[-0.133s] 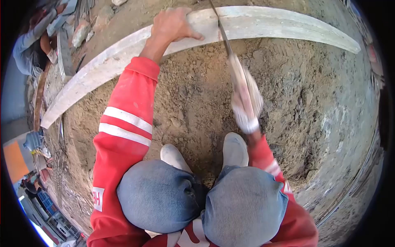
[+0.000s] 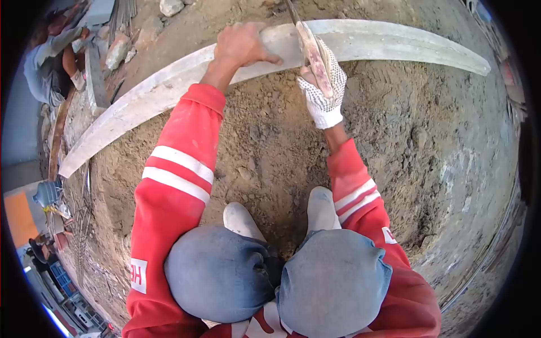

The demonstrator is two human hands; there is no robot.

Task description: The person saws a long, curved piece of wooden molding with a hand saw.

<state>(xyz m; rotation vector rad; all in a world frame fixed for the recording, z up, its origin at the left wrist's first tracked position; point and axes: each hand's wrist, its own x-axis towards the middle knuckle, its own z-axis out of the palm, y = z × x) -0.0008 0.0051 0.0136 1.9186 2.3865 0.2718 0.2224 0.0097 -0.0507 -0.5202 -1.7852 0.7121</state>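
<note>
A long pale wooden plank [image 2: 394,42] lies across the dirt, looking curved through the lens. My bare left hand [image 2: 241,45] rests on top of it left of the middle, thumb apart from the other fingers, holding the plank down. In a white dotted glove, my right hand [image 2: 324,81] is wrapped round the worn handle of a handsaw [image 2: 310,48]. The saw's narrow dark blade points away over the plank's far edge, and the handle sits over the plank. The glove hides part of the handle.
At the upper left a co-worker [image 2: 45,70] crouches beside a short concrete beam [image 2: 94,79]. Stones [image 2: 117,50] and thin rods [image 2: 121,14] lie near there. A blue water jug [image 2: 46,193] stands at the left. My shoes [image 2: 322,208] are on the dirt.
My right hand has moved forward with the saw, up to the plank, and the blade reaches further past it. The view has shifted slightly; my left hand stays on the plank.
</note>
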